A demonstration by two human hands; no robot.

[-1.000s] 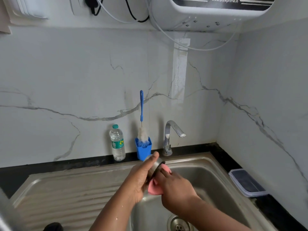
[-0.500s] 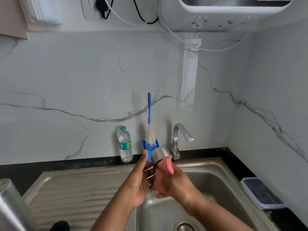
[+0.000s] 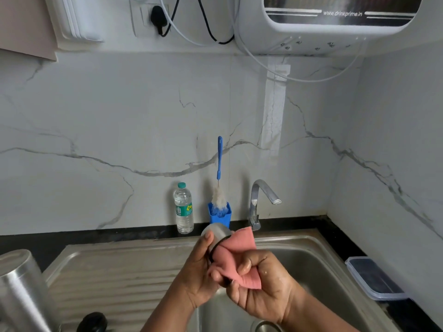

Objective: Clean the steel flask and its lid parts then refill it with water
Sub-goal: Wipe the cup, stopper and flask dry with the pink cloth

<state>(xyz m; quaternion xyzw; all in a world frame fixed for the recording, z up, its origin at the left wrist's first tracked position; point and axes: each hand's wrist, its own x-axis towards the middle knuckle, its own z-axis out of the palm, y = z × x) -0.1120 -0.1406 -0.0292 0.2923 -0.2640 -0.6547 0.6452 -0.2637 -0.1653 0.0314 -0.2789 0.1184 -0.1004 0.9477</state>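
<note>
My left hand [image 3: 199,271] grips a small steel lid cup [image 3: 217,233] above the sink, thumb on its side. My right hand [image 3: 261,286] holds a pink cloth [image 3: 236,255] bunched against the cup's open end. The steel flask [image 3: 21,288] stands on the draining board at the far left, partly cut off by the frame. A black round lid part [image 3: 94,322] lies beside it at the bottom edge.
A steel sink [image 3: 318,264] with its drain [image 3: 266,327] lies below the hands. Behind stand a tap [image 3: 260,200], a blue holder with a bottle brush [image 3: 219,188] and a plastic water bottle [image 3: 184,209]. A lidded plastic box [image 3: 374,279] sits at the right. A water purifier [image 3: 330,22] hangs above.
Both hands have risen with the lid cup and cloth. The cloth has shifted around the cup's rim. The view has tilted, and the flask now shows at the left.
</note>
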